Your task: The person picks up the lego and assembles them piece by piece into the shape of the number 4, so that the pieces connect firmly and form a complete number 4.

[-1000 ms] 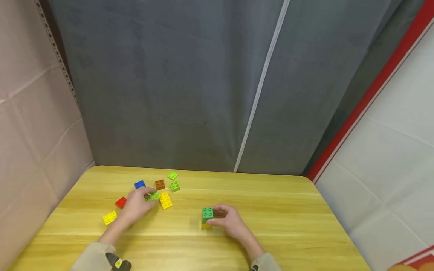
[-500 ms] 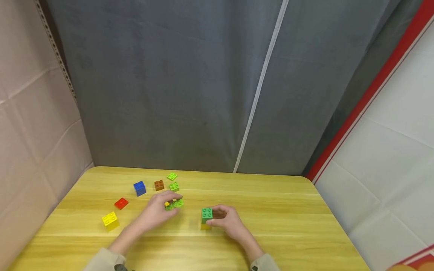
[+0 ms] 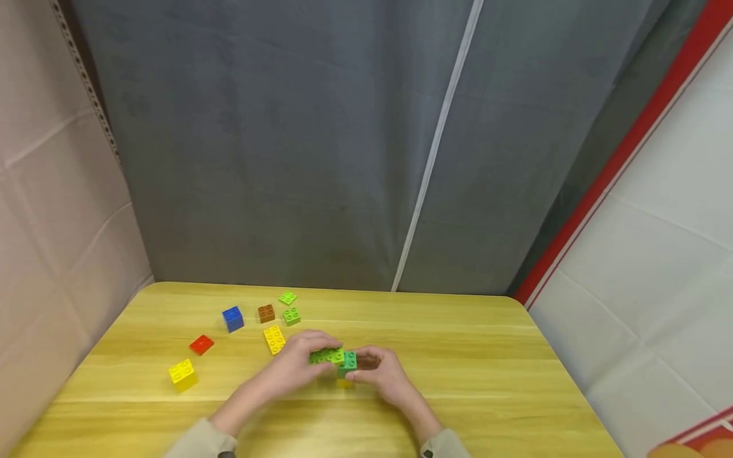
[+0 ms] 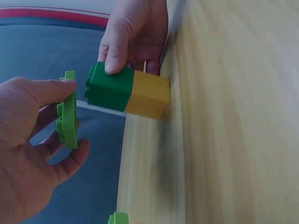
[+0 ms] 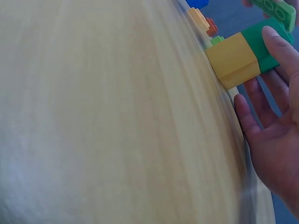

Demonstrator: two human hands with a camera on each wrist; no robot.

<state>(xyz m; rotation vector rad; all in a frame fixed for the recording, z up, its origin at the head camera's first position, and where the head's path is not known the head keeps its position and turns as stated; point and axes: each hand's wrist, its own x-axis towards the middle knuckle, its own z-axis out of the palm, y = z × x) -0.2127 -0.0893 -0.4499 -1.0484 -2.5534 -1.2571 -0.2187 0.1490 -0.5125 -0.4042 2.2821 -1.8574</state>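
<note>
We've shifted our left hand (image 3: pixel 300 361) toward 3 o'clock since half a second ago, bringing the lime plate (image 4: pixel 69 114) from above the long yellow brick (image 3: pixel 274 340) to the stack (image 3: pixel 347 364); that brick is now in plain sight. Right hand (image 3: pixel 386 372) stays put.

Left hand: thumb and fingertips clamped on the lime plate's edges, studs facing our palm, underside facing the stack. Plate sits at 9 o'clock of the stack's top in head view, overlapping it there; left wrist view shows a gap to the studs, so not touching.

Right hand: at 3 o'clock of the stack, clamped on the green brick (image 4: pixel 111 86), thumb on its side. Green sits on the yellow base (image 4: pixel 150 95). Can't tell if the base touches the table (image 3: pixel 487 375).

Loose parts, from the stack: lime brick (image 3: pixel 292 316) and brown brick (image 3: pixel 266 313) at 10, small lime plate (image 3: pixel 287 298) at 10:30, blue brick (image 3: pixel 233 319) between 9 and 10, red plate (image 3: pixel 202 345) and yellow brick (image 3: pixel 183 375) about 9. Grey curtain (image 3: pixel 298 159) at 12.
</note>
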